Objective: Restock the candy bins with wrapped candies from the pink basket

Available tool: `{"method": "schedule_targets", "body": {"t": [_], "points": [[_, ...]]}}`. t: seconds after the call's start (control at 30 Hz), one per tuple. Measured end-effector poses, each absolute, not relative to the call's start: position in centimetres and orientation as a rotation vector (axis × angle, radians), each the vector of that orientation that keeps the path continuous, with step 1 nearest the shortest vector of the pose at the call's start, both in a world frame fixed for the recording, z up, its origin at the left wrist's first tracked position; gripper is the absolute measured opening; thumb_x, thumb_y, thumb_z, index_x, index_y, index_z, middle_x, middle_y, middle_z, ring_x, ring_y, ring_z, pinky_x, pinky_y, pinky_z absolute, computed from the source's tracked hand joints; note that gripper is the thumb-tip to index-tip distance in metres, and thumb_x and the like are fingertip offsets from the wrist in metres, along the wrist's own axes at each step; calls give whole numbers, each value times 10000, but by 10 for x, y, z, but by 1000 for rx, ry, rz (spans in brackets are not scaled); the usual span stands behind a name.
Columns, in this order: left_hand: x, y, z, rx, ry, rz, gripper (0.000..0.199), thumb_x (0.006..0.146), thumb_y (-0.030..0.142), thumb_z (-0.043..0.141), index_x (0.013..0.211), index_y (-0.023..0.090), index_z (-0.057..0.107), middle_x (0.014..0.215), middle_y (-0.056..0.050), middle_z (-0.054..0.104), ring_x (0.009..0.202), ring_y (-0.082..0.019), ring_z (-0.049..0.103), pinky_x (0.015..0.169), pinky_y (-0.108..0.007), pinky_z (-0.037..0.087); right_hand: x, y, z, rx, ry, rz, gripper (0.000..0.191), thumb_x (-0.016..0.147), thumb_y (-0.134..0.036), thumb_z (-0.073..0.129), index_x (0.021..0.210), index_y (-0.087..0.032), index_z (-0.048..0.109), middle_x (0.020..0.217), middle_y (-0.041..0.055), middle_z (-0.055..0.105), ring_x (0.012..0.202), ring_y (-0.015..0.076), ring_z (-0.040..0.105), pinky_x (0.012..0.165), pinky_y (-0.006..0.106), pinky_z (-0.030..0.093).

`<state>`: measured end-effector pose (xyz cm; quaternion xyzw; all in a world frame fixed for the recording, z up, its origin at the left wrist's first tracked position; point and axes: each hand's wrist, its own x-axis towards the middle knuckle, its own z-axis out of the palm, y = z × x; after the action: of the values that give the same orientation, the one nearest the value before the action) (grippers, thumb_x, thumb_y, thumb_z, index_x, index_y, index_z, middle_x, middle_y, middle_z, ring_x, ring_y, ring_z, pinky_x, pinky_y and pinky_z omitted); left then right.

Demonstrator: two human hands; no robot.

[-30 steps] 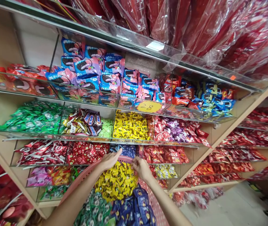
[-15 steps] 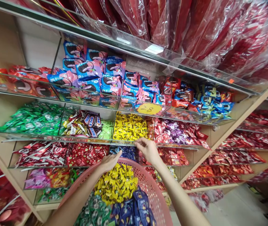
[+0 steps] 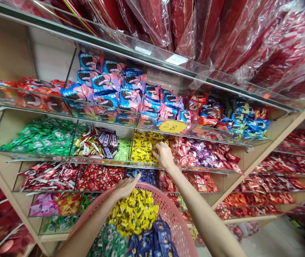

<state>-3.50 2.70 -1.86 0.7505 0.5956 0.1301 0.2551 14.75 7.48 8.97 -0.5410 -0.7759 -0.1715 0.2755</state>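
While my right hand [image 3: 164, 155] reached into the shelf, seen from the head camera, its bent fingers rested against the small, shiny yellow-wrapped sweets [image 3: 143, 146] in their glass-walled compartment; I could not tell whether they had closed on a piece. My left hand [image 3: 127, 186] lay at the far rim of the round, perforated pink plastic basket [image 3: 169, 212], thumb raised and apart, the other fingers too hidden to tell how firmly they gripped. The basket stood low in front of me, between my forearms, just below the shelves. In it lay a mound of yellow-wrapped pieces [image 3: 133, 214] on the far side, with dark blue square packets [image 3: 165, 235] and green-wrapped sweets [image 3: 108, 239] nearer me.

The pale wooden shelf frame [image 3: 251, 169] slanted across the view, its levels divided by clear glass. Left of the yellow compartment lay brown-wrapped chocolate bars [image 3: 107, 141], and beyond them a heap of bright green packets [image 3: 45, 135]; to the right were red and purple sweets [image 3: 199, 150]. Above sat blue-and-pink biscuit packs [image 3: 105, 82], with a scalloped yellow paper tag [image 3: 173, 126] reading 28 on the glass front. Red goods in clear plastic [image 3: 187, 28] filled the top, and a pale floor [image 3: 275, 237] showed at lower right.
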Motion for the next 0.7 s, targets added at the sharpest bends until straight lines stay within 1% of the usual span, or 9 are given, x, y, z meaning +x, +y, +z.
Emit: {"method": "schedule_targets", "body": {"t": [0.2, 0.37, 0.47, 0.57, 0.7], "points": [[-33, 23, -11, 2043, 1630, 334, 858, 733, 667, -74, 947, 208, 618, 1010, -100, 619, 973, -291, 535, 785, -364, 380, 146, 78, 88, -1499, -2075, -464, 102, 761, -235, 487, 781, -204, 582, 824, 52, 509, 782, 179, 420, 655, 269, 308], [-34, 23, -11, 2034, 1610, 344, 869, 725, 676, -79, 947, 208, 619, 996, -102, 621, 964, -292, 536, 786, -371, 378, 147, 81, 90, -1449, -2005, -442, 117, 763, -229, 467, 764, -203, 581, 799, 46, 509, 772, 177, 430, 655, 265, 323], [-34, 23, -12, 2036, 1612, 341, 874, 723, 676, -82, 933, 204, 623, 996, -106, 620, 965, -293, 534, 786, -367, 378, 149, 83, 93, -1402, -1929, -361, 115, 751, -214, 469, 747, -198, 582, 780, 37, 513, 777, 169, 446, 678, 261, 339], [-34, 23, -11, 2033, 1604, 345, 855, 727, 675, -72, 965, 218, 611, 1026, -93, 611, 983, -285, 526, 795, -358, 375, 151, 79, 100, -1341, -1848, -246, 107, 739, -212, 484, 721, -188, 587, 766, 30, 528, 771, 162, 466, 697, 261, 353], [-34, 24, -13, 2034, 1600, 338, 830, 741, 664, -57, 976, 221, 605, 1033, -83, 611, 994, -269, 522, 805, -341, 371, 151, 52, 113, -1217, -1752, -133, 117, 742, -252, 504, 719, -174, 588, 774, 33, 547, 741, 152, 481, 686, 265, 370]]}}
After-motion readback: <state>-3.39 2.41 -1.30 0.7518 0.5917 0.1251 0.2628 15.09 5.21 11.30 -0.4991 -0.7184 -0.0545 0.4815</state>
